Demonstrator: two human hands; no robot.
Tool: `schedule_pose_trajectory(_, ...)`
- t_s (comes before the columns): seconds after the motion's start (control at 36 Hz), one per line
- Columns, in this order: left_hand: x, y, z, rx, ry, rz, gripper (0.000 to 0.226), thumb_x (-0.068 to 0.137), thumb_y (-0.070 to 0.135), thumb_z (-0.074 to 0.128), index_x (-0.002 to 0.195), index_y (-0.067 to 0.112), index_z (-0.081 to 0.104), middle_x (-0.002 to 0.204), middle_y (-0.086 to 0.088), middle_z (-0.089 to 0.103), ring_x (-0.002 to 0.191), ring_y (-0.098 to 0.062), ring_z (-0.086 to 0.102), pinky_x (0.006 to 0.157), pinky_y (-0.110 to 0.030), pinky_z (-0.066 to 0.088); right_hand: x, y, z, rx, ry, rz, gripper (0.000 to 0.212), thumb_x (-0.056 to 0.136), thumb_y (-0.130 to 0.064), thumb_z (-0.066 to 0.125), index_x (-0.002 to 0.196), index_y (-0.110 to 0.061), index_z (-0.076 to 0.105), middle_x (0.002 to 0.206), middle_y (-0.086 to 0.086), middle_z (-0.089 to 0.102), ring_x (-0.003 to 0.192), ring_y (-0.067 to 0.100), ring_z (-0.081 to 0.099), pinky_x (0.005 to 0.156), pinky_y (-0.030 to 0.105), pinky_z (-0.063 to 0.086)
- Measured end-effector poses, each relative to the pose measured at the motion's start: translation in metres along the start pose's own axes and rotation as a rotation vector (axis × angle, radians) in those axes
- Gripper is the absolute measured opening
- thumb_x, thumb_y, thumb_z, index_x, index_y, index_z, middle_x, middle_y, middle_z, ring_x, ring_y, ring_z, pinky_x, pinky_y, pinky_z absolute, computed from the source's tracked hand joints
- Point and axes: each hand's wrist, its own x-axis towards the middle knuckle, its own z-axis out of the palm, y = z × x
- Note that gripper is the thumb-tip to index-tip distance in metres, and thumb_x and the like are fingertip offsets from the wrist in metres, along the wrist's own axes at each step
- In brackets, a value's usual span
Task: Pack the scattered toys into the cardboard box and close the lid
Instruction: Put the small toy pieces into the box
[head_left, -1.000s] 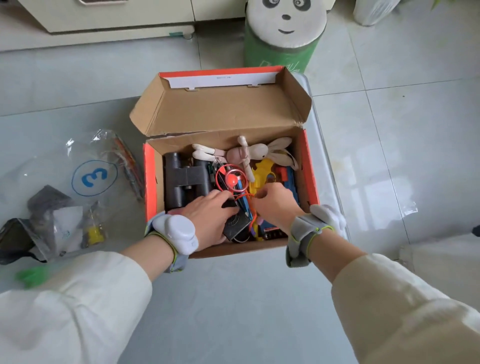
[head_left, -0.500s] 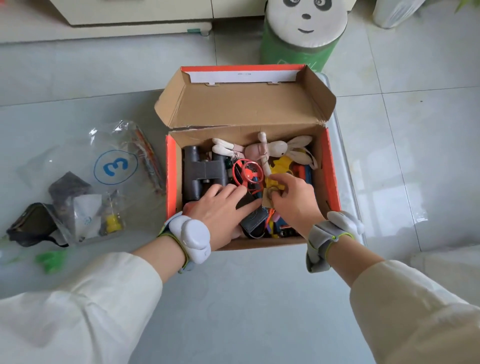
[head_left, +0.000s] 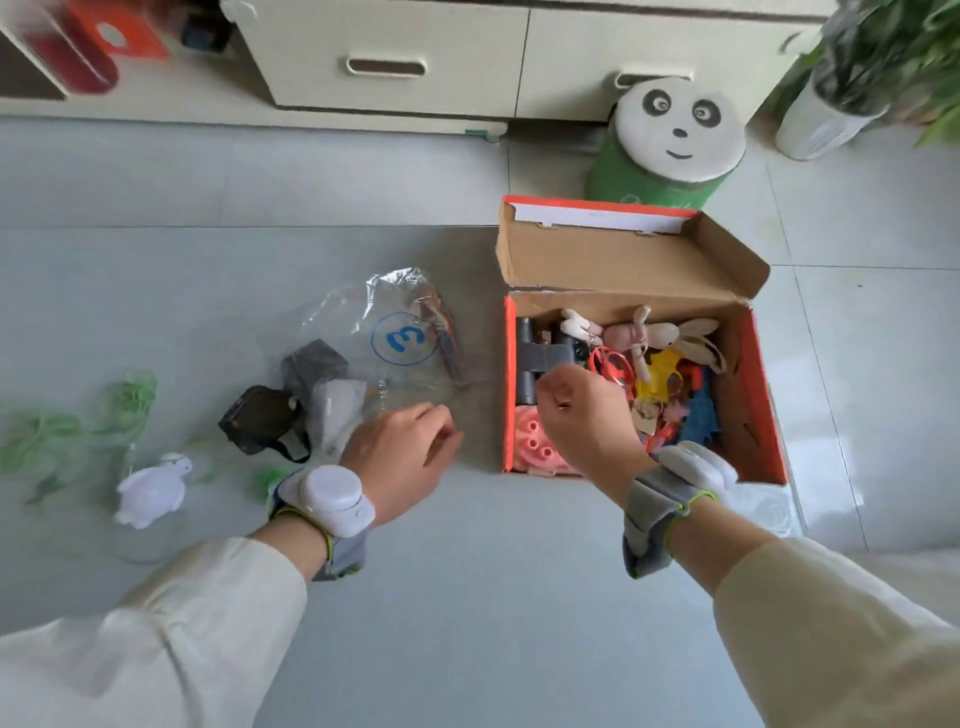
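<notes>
The cardboard box (head_left: 753, 395) stands with lid (head_left: 623, 260) raised; the right hand (head_left: 587, 421) hovers above the toys (head_left: 665, 335) at its near-left corner, fingers curled, nothing visible in them; the left hand (head_left: 400, 457) hangs just left of the box, fingers loosely curled, empty; a white turtle toy (head_left: 150, 488) lies well left.

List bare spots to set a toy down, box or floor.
Free: the brown strip inside the orange cardboard box between the blue plastic toy and its right wall; grey floor in front of it. Crowded: box's left and middle; floor around the clear plastic bag.
</notes>
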Motion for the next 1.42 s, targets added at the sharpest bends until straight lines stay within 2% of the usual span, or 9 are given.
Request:
schedule_pose_trajectory(0.14,-0.053,-0.064,-0.015,0.003,-0.050,-0.134,0.034,0.086,0.042,0.038,0.088,0.017,0.061,0.089,-0.003,0.068,0.082,-0.033,0.062,0.063,-0.033,0.044,-0.019,-0.047,0.047,-0.036,-0.067,0.030,0.014,0.085,-0.015,0.056,0.089,-0.013,0.069,0.085,0.008,0.072,0.083,0.027,0.066,0.079,0.037,0.051)
schedule_pose_trajectory(0.42,-0.149,-0.192,-0.039,0.025,-0.175,-0.390,0.018,0.093,0.035,0.044,0.097,0.022,0.056,0.099,0.006,0.065,0.093,-0.022,0.060,0.069,-0.028,0.041,-0.061,-0.125,0.184,-0.059,-0.308,0.162,0.021,0.087,-0.016,0.054,0.105,-0.011,0.062,0.090,0.005,0.068,0.095,0.027,0.061,0.081,0.029,0.048)
schedule_pose_trajectory(0.58,-0.169,-0.235,-0.038,0.025,-0.216,-0.389,0.016,0.092,0.029,0.042,0.097,0.021,0.054,0.100,0.003,0.062,0.091,-0.027,0.059,0.072,-0.032,0.046,-0.064,-0.138,0.239,-0.285,-0.498,0.119,0.066,0.080,-0.041,0.068,0.135,-0.018,0.039,0.120,0.010,0.052,0.109,0.029,0.052,0.088,0.031,0.042)
schedule_pose_trajectory(0.78,-0.179,-0.252,-0.032,-0.030,-0.177,-0.374,0.016,0.093,0.030,0.042,0.097,0.021,0.055,0.095,0.004,0.062,0.085,-0.024,0.057,0.068,-0.031,0.044,-0.053,-0.144,0.294,-0.437,-0.323,0.115,0.055,0.084,-0.039,0.063,0.126,-0.013,0.037,0.120,0.015,0.045,0.102,0.037,0.056,0.073,0.036,0.042)
schedule_pose_trajectory(0.92,-0.175,-0.257,-0.031,0.011,-0.028,-0.401,0.022,0.090,0.035,0.052,0.099,0.016,0.051,0.100,-0.001,0.057,0.093,-0.025,0.054,0.066,-0.032,0.040,-0.057,-0.135,0.306,-0.516,-0.342,0.099,0.040,0.087,-0.027,0.059,0.117,-0.013,0.037,0.115,0.014,0.042,0.083,0.035,0.054,0.063,0.034,0.039)
schedule_pose_trajectory(1.03,-0.159,-0.267,-0.023,0.129,0.088,-0.373,0.049,0.059,0.035,0.083,0.088,0.008,0.054,0.087,-0.012,0.056,0.077,-0.034,0.057,0.053,-0.033,0.041,-0.060,-0.128,0.297,-0.452,-0.355,0.135,0.031,0.084,-0.024,0.058,0.109,-0.013,0.042,0.104,0.011,0.043,0.071,0.030,0.047,0.060,0.033,0.040)
schedule_pose_trajectory(1.08,-0.149,-0.273,-0.018,0.169,0.084,-0.414,0.061,0.051,0.038,0.087,0.094,0.007,0.057,0.089,-0.014,0.059,0.078,-0.035,0.058,0.057,-0.037,0.044,-0.062,-0.123,0.292,-0.446,-0.381,0.117,0.030,0.084,-0.023,0.058,0.108,-0.012,0.043,0.103,0.011,0.044,0.072,0.030,0.049,0.061,0.034,0.044)
schedule_pose_trajectory(1.22,-0.134,-0.280,-0.010,0.209,-0.091,-0.565,0.066,0.071,0.052,0.071,0.118,0.013,0.048,0.114,-0.009,0.055,0.106,-0.031,0.052,0.081,-0.037,0.038,-0.068,-0.111,0.289,-0.411,-0.369,0.089,0.028,0.087,-0.029,0.057,0.108,-0.013,0.046,0.100,0.010,0.047,0.073,0.029,0.051,0.066,0.036,0.050)
schedule_pose_trajectory(1.42,-0.134,-0.271,-0.008,0.090,0.005,-0.615,0.035,0.077,0.035,0.058,0.102,0.011,0.054,0.099,-0.011,0.065,0.094,-0.033,0.058,0.075,-0.035,0.040,-0.073,-0.114,0.286,-0.526,-0.277,0.065,0.042,0.086,-0.043,0.055,0.113,-0.013,0.045,0.106,0.010,0.047,0.090,0.029,0.050,0.070,0.034,0.046)
